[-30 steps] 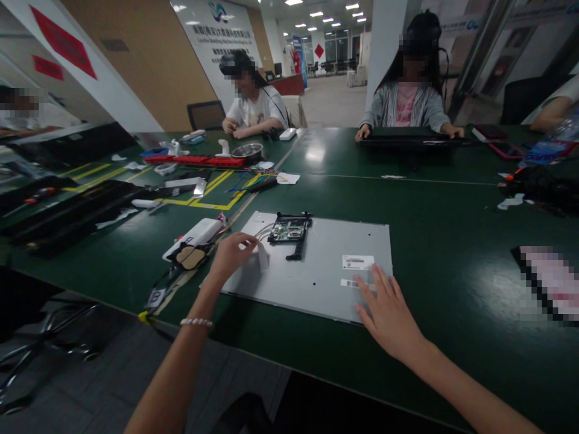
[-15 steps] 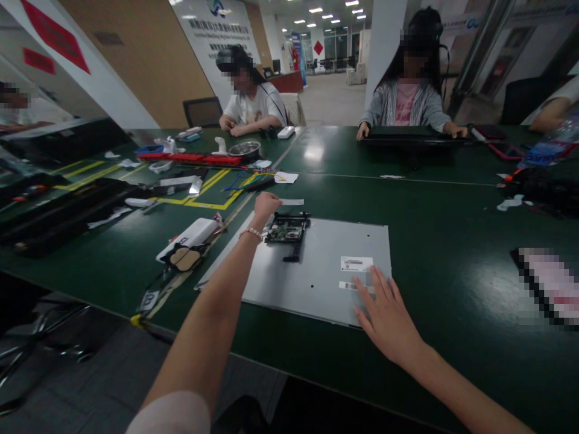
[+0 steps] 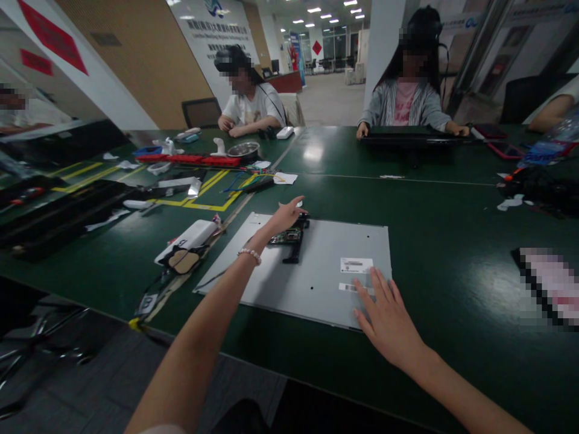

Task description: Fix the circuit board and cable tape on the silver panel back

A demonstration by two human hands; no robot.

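My left hand (image 3: pixel 288 216) reaches over the far end of a green circuit board (image 3: pixel 287 236) and a black bracket (image 3: pixel 293 254). Its index finger points right, apart from the thumb, with a small white bit (image 3: pixel 299 205) visible between them; whether it touches this is unclear. Board and bracket sit on a flat grey metal panel (image 3: pixel 325 241) lying on the table. My right hand (image 3: pixel 384 316) rests with fingers spread on the panel's near right corner, beside two white labels (image 3: pixel 356 265).
Left of the panel lies a white pack (image 3: pixel 192 235) with cables. A phone (image 3: pixel 547 283) lies on the right. Wires (image 3: pixel 256 182), a red strip (image 3: pixel 190 159) and black casings (image 3: pixel 67 208) are farther off. Two people sit across the green table (image 3: pixel 443 205).
My left hand has moved right over the board's far end, its index finger now stretched out. The white strip beside it is now mostly covered. My right hand stays in place.
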